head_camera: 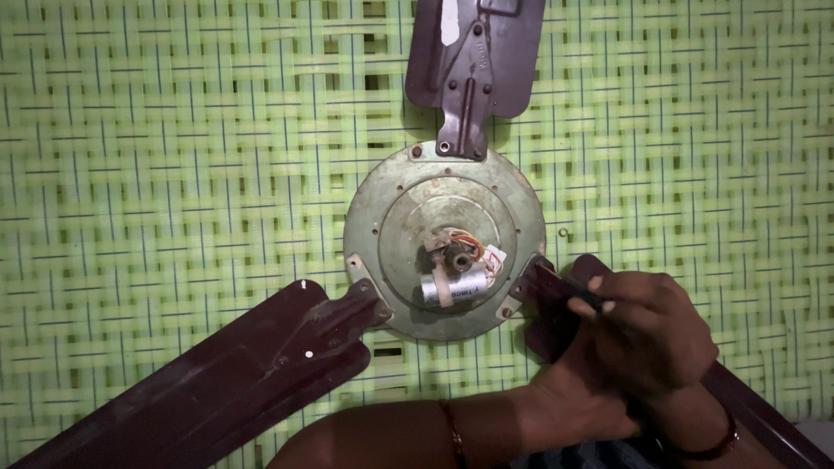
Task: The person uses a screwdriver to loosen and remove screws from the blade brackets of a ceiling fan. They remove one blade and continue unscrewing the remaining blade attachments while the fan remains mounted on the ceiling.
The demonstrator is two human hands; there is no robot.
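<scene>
Ceiling fan motor housing (445, 243) lies on the green woven mat (174, 156), three blades attached. Right hand (647, 334) grip closed on a dark tool (580, 295) at the right blade bracket (534, 282). Left hand (582, 404) under it; its grip cannot be determined.

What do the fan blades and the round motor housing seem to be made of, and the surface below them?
The fan blades look like sheet metal with dark maroon paint, chipped in small spots. The round motor housing seems to be bare, dull greenish-grey metal with stains. The surface looks like woven green plastic strips, with gaps showing between them.
</scene>
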